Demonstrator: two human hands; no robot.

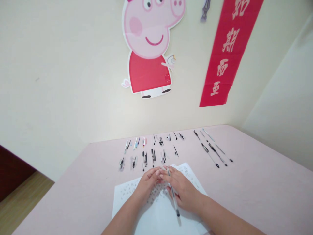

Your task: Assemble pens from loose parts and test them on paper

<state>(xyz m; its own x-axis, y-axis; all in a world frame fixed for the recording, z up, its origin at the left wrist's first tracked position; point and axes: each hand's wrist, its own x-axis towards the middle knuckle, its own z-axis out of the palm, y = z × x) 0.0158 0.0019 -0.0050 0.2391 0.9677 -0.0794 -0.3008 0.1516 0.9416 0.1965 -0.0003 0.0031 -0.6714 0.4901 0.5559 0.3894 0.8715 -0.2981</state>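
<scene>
My right hand [182, 187] is closed around a clear-barrelled pen [173, 195]. The pen slants between the fingers, its black end pointing down toward me over the paper. My left hand [148, 182] meets the right one at the fingertips, close to the pen's far end. Its fingers are curled and pressed together, and whatever lies between them is hidden. Under both hands is a white sheet of paper [156, 222] covered in its upper part with rows of small dark marks, too blurred to read.
Pens and pen parts [153, 156] lie in small groups across the pink table [80, 195] beyond the paper. Several longer pens [215, 151] rest at the back right. A pig cutout [149, 71] and a red banner [222, 65] hang on the wall.
</scene>
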